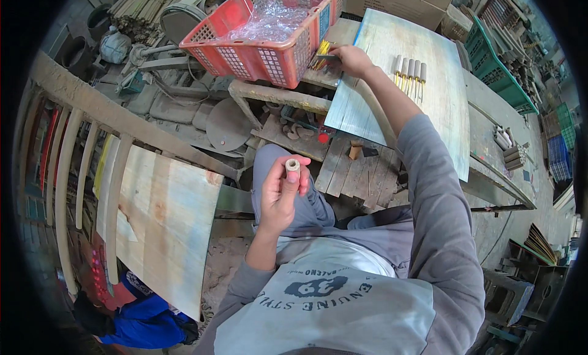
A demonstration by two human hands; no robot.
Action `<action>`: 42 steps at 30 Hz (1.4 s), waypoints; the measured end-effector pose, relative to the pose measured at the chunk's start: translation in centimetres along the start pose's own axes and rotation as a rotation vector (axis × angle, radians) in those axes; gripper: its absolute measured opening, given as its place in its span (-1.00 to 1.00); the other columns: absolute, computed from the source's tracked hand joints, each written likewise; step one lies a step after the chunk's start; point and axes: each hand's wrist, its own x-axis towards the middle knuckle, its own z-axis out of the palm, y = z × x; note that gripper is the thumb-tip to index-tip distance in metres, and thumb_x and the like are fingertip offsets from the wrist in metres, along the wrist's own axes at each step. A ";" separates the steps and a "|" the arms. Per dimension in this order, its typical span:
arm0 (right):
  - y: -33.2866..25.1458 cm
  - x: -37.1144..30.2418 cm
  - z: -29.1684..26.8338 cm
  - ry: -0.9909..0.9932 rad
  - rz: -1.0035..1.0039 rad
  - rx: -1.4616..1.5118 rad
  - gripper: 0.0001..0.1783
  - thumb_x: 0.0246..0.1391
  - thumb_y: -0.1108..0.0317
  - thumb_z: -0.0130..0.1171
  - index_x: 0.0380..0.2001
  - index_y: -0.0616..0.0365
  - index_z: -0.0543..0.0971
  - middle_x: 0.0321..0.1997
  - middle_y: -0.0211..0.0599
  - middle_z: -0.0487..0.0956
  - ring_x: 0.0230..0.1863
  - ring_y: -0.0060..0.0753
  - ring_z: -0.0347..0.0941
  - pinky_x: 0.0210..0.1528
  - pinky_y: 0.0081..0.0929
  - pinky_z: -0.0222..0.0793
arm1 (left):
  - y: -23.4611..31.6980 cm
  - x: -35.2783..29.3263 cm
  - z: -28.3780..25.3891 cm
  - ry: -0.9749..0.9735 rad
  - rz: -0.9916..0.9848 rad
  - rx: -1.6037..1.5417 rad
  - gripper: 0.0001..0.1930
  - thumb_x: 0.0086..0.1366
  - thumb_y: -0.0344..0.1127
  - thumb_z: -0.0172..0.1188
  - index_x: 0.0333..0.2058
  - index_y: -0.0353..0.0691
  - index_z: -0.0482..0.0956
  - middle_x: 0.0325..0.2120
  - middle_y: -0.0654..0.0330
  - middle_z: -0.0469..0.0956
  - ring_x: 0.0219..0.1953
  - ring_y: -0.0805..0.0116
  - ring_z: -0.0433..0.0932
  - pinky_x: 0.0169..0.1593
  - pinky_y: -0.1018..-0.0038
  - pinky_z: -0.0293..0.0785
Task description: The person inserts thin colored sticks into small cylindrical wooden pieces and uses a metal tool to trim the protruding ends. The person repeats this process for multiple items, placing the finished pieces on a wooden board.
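Observation:
My left hand (pixel 278 192) is closed around a small pale cylinder (pixel 293 165) that looks like a wooden tool handle; its hollow end points up above my lap. My right hand (pixel 354 62) reaches far forward to the right side of the red plastic basket (pixel 288 56). Its fingers are pinched together at a dark flat piece (pixel 329 59), whose kind I cannot make out. Just beside those fingertips lies a bundle of thin yellow rods (pixel 322 49), partly hidden. Several tools with grey-white handles (pixel 410 68) and yellow shafts lie in a row on the pale board (pixel 380 39), right of my forearm.
Clear plastic wrap (pixel 275 15) fills the basket. At the right lie several loose cylinders (pixel 516 156), with a green crate (pixel 499 67) beyond. A wooden rack (pixel 125 147) and a light wooden panel (pixel 168 214) stand at my left, near blue cloth (pixel 147 324). Cardboard boxes (pixel 398 6) sit behind.

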 end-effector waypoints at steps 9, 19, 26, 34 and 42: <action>-8.0 -6.5 -10.1 0.488 0.524 1.251 -0.80 0.11 0.33 0.20 -0.39 0.28 0.51 -0.70 -0.46 0.39 -0.79 -0.67 0.18 -0.73 -0.61 0.10 | -1.0 4.7 0.7 0.018 0.184 0.191 -0.70 0.38 -0.31 0.05 0.02 -0.31 0.37 -0.31 0.21 0.48 -0.24 0.50 0.43 -0.12 0.56 0.34; -20.7 -19.8 -15.6 0.941 0.484 1.492 -0.92 0.10 0.52 0.12 -0.38 0.32 0.45 -0.36 -0.07 0.56 -0.83 -0.70 0.11 -0.80 -0.69 0.04 | -0.1 7.2 5.8 -0.272 0.147 0.198 -0.62 0.29 -0.23 0.19 -0.03 -0.39 0.47 -0.33 0.30 0.42 -0.28 0.59 0.37 -0.14 0.69 0.28; -24.6 -23.9 -16.8 1.045 0.233 1.064 -0.83 0.07 0.62 0.13 -0.25 0.33 0.42 -0.36 0.12 0.55 -0.76 -0.71 0.25 -0.76 -0.75 0.12 | 0.2 6.2 7.7 -0.363 0.239 0.199 -0.67 0.25 -0.27 0.23 -0.10 -0.37 0.51 -0.28 0.21 0.48 -0.31 0.55 0.44 -0.21 0.64 0.37; -26.6 -25.1 -17.9 0.941 0.256 0.827 -0.80 -0.01 0.62 0.22 -0.28 0.30 0.47 -0.34 0.04 0.59 -0.47 -0.54 0.49 -0.41 -0.64 0.40 | 1.1 6.0 8.0 -0.412 0.345 0.379 -0.71 0.21 -0.30 0.25 -0.15 -0.37 0.56 -0.30 0.17 0.50 -0.29 0.46 0.45 -0.22 0.58 0.38; -27.3 -24.0 -18.3 0.797 0.214 0.438 -0.80 -0.11 0.63 0.28 -0.35 0.27 0.53 -0.39 -0.10 0.63 -0.50 -0.53 0.53 -0.45 -0.68 0.40 | -0.2 5.8 7.5 -0.396 0.280 0.239 -0.69 0.22 -0.21 0.22 -0.16 -0.31 0.58 -0.32 0.18 0.55 -0.28 0.37 0.45 -0.15 0.49 0.37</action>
